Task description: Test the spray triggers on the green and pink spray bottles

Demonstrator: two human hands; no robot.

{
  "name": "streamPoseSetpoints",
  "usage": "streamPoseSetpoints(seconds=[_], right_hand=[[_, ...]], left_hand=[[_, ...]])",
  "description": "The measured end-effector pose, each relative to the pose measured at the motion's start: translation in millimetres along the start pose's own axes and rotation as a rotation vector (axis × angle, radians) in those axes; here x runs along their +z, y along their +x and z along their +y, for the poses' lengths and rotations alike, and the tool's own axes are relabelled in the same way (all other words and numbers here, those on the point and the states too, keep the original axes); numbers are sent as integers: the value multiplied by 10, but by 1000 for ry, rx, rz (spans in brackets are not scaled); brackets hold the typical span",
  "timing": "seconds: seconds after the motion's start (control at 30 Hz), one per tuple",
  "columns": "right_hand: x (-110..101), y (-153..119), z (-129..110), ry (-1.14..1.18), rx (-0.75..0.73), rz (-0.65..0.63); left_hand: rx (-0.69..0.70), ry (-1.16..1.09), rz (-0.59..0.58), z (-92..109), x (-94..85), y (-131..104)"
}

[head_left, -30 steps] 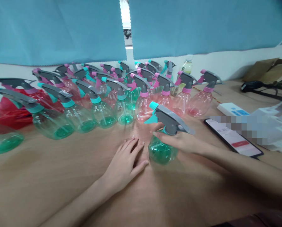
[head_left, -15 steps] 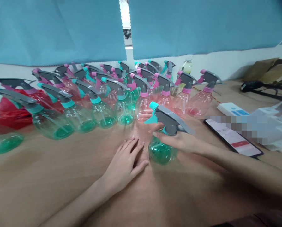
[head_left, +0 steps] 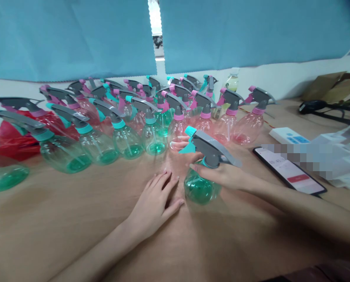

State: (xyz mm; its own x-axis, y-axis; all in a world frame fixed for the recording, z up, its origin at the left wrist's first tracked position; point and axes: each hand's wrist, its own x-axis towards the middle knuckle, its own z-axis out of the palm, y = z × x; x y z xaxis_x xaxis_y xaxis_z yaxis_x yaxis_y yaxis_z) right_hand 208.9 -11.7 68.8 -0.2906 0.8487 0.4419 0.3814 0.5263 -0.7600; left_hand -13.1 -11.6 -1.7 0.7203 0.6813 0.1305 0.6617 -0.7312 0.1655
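My right hand is wrapped round the upper part of a green spray bottle, just below its turquoise collar. The bottle stands upright, with a grey head and turquoise nozzle and trigger pointing left. Its far side and some of my fingers are hidden. To its left, my left hand lies flat on the wooden table, fingers spread and holding nothing. Beyond my hands stands a front row of spray bottles, among them a green one and a pink one.
Several more spray bottles with grey heads crowd behind the front row. A red plastic bag lies at the left. On the right are a phone, a white box-shaped device, black cables and cardboard. A blue cloth covers the wall.
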Motion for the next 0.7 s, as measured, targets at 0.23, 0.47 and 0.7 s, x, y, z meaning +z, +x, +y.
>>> streamPoseSetpoints(seconds=[0.23, 0.47, 0.7], right_hand=[[0, 17, 12, 52, -29, 8], [-7, 15, -37, 59, -4, 26], [5, 30, -95, 226, 46, 5]], left_hand=[[8, -1, 8, -7, 4, 1], [1, -5, 10, -10, 8, 2], [-3, -20, 27, -11, 14, -5]])
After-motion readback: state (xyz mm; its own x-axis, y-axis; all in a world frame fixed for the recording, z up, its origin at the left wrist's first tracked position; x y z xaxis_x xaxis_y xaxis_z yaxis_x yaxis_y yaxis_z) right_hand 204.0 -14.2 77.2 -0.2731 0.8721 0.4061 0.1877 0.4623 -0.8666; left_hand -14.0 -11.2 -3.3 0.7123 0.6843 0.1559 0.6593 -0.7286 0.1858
